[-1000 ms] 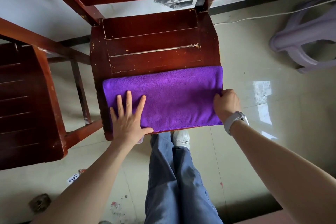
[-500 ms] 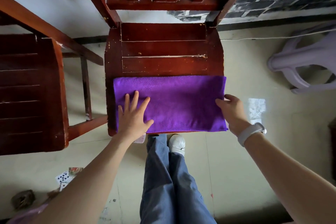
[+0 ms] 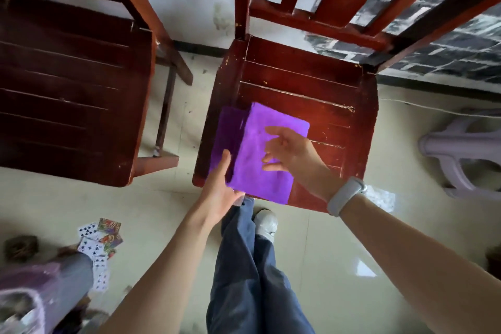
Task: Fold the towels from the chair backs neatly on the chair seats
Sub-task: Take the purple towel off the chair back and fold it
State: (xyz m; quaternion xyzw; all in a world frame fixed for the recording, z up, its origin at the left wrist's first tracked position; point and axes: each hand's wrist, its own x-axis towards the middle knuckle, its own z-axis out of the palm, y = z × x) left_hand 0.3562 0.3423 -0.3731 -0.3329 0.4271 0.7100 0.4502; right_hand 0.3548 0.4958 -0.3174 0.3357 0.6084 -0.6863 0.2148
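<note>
Purple towel [image 3: 261, 160] folded on chair seat [image 3: 311, 84], centre frame — soft, light, limp. Left hand [image 3: 217, 192] flat at its edge, right hand [image 3: 290, 152] spread above — best pinched at corners.

No legible text or brand, playing cards [image 3: 95, 248] on floor show club and spade pips, ranks unreadable

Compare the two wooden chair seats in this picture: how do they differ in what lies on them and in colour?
The right chair seat carries a folded purple towel near its front edge; the left chair seat shows no towel. The right chair seat looks redder and brighter, the left chair seat darker brown. Both are slatted wood with worn edges.
</note>
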